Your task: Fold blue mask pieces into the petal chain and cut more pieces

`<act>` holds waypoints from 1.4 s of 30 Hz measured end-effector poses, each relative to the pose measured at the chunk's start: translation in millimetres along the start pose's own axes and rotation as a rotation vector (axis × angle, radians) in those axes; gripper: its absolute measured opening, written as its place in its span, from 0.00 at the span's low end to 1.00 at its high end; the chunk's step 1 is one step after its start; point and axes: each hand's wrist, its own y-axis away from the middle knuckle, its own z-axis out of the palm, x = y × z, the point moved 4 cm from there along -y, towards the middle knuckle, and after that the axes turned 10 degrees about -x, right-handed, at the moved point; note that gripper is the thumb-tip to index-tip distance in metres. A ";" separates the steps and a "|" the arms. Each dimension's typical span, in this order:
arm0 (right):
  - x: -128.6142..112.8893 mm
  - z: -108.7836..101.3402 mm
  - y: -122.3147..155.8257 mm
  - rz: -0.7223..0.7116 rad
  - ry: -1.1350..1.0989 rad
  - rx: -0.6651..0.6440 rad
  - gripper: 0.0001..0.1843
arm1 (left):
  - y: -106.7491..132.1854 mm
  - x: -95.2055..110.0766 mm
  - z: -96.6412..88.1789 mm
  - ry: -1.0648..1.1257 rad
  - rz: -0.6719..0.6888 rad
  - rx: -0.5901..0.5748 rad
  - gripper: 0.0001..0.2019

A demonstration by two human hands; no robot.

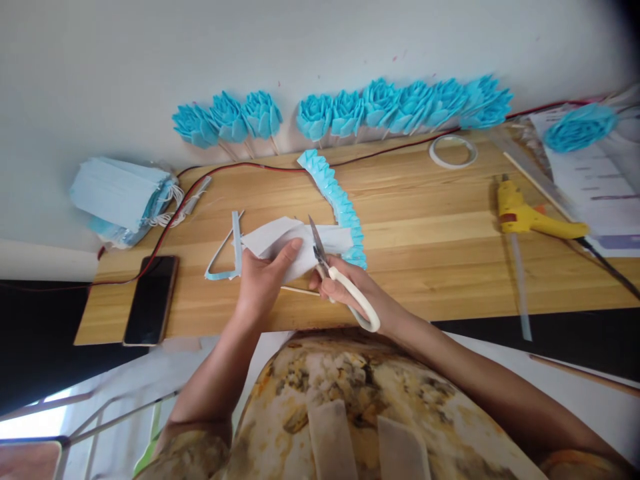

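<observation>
My left hand (267, 270) is closed on a white sheet (303, 257), thumb on top, at the middle of the table. The sheet looks like thin folded cloth or paper. White-handled scissors (357, 297) are in my right hand (345, 283), their blades parted beside the sheet's right part. Whether the blades touch it, I cannot tell. Just behind lies a curved strip of pleated blue petals (337, 197). Left of the sheet are narrow pale blue offcuts (236, 243). A thin white stick (300, 291) lies under my hands.
Several blue flowers (380, 103) on sticks lean on the wall. A stack of face masks (117, 190) and a phone (150, 300) lie left. On the right are a tape roll (434, 155), a yellow glue gun (525, 217) and a loose blue flower (580, 127). A red-black cable (273, 167) crosses the table (410, 233).
</observation>
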 end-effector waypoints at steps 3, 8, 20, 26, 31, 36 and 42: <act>1.5 0.6 -0.7 0.008 0.010 -0.004 0.30 | 1.0 2.6 -0.3 -0.047 0.019 -0.005 0.18; -5.1 2.9 -1.1 -0.035 -0.027 0.005 0.29 | 8.3 4.8 5.7 -0.064 0.001 0.014 0.16; -3.7 5.2 0.1 -0.011 -0.098 -0.024 0.31 | 11.1 -6.3 8.0 0.216 -0.122 -0.005 0.16; -1.6 5.4 -0.2 -0.014 -0.131 -0.022 0.29 | 12.0 -7.6 7.6 0.239 -0.129 0.006 0.18; 0.7 5.5 1.0 0.006 -0.122 -0.012 0.28 | 12.5 -8.3 8.1 0.223 -0.151 0.016 0.20; -0.1 7.3 1.0 -0.004 -0.163 -0.006 0.28 | 13.3 -8.7 9.5 0.257 -0.165 0.027 0.20; -3.9 9.7 1.7 0.021 -0.203 0.038 0.28 | 13.7 -8.9 10.1 0.279 -0.191 0.033 0.20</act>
